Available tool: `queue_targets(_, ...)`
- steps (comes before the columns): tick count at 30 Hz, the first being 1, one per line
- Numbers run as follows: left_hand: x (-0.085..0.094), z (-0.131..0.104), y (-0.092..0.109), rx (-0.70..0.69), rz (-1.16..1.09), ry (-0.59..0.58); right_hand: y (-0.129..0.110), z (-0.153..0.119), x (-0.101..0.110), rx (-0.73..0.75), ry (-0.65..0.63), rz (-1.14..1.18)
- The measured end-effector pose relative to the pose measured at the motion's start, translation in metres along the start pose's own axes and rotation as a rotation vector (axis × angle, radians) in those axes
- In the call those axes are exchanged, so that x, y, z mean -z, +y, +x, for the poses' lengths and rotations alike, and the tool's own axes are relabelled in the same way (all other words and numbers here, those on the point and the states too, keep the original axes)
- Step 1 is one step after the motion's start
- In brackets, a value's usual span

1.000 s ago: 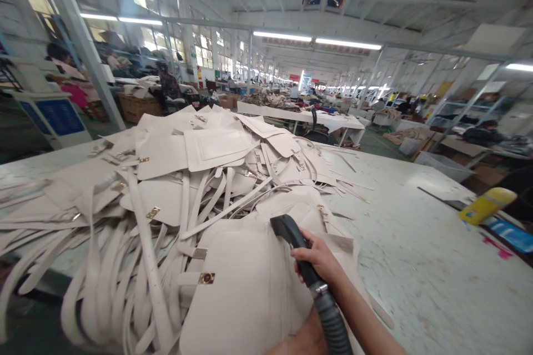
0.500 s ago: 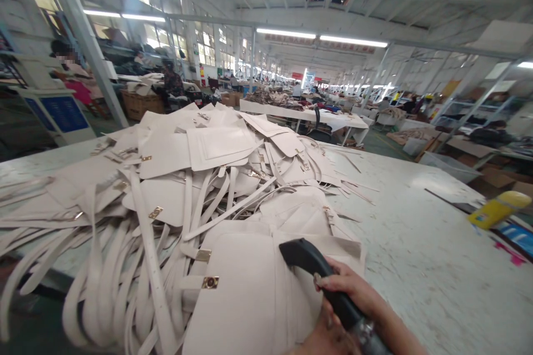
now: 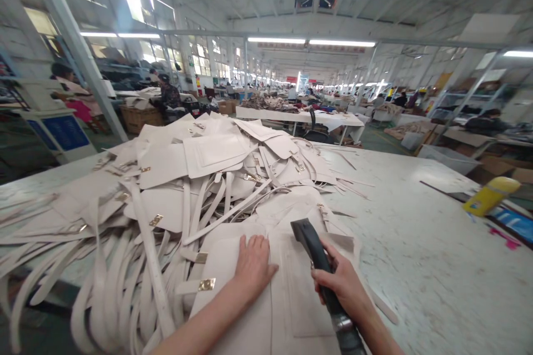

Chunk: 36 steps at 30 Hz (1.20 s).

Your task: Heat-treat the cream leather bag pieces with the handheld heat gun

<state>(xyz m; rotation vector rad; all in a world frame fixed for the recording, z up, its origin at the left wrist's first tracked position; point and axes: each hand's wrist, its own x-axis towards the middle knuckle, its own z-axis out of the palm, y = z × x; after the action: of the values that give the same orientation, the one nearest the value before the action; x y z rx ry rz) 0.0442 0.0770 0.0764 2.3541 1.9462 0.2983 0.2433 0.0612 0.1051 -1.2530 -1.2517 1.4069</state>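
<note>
My left hand (image 3: 254,263) lies flat, fingers stretched out, on a cream leather-like bag panel (image 3: 231,316). Gold clasps (image 3: 206,284) on short straps sit at that panel's left edge. My right hand (image 3: 339,277) is wrapped round a black curved nozzle tool (image 3: 318,252) with a flat wide mouth and a metal collar lower down. The tool hangs over another cream panel (image 3: 306,305) with a raised rectangular outline; whether it touches the panel I cannot tell. A large heap of cream bag pieces (image 3: 219,152) rises beyond both hands.
Long cream straps (image 3: 112,294) hang over the near left table edge. On the right of the table (image 3: 425,249) lie a yellow bottle-like object (image 3: 491,197), a blue packet (image 3: 516,227) and a pink scrap (image 3: 503,237). Other people work at tables farther back.
My left hand has moved from beside the tool, left and up onto the panel, and now lies flat. The tool's mouth has shifted right and up slightly in my right hand.
</note>
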Motion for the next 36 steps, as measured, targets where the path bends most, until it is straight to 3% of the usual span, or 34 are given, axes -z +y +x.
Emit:
queue_targets(6, -0.036, -0.002, 0.027, -0.217, 0.004, 0.013, 0.019, -0.007, -0.002, -0.095, -0.068, 0.051)
queue_targets(10, -0.039, -0.004, 0.028, -0.268, 0.021, 0.0, 0.019, -0.008, 0.008, -0.109, -0.079, 0.099)
queue_targets(16, -0.041, -0.005, 0.025, -0.191, -0.098, 0.139, 0.018, -0.023, 0.016, -0.167, -0.156, 0.142)
queue_targets(21, -0.037, -0.001, 0.018, -0.049, -0.141, 0.29, 0.021, -0.008, 0.008, -0.159, -0.267, 0.189)
queue_targets(24, -0.024, -0.002, 0.011, 0.041, -0.06, 0.263, 0.021, 0.012, 0.003, -0.145, -0.302, 0.192)
queue_targets(27, -0.013, -0.006, 0.005, 0.037, -0.015, 0.212, 0.018, 0.025, -0.003, -0.116, -0.294, 0.164)
queue_targets(32, -0.012, -0.007, -0.001, 0.054, -0.013, 0.207, 0.009, 0.027, -0.011, -0.074, -0.27, 0.15)
queue_targets(36, -0.011, 0.008, -0.006, 0.09, -0.015, 0.146, 0.008, 0.028, -0.018, -0.087, -0.278, 0.105)
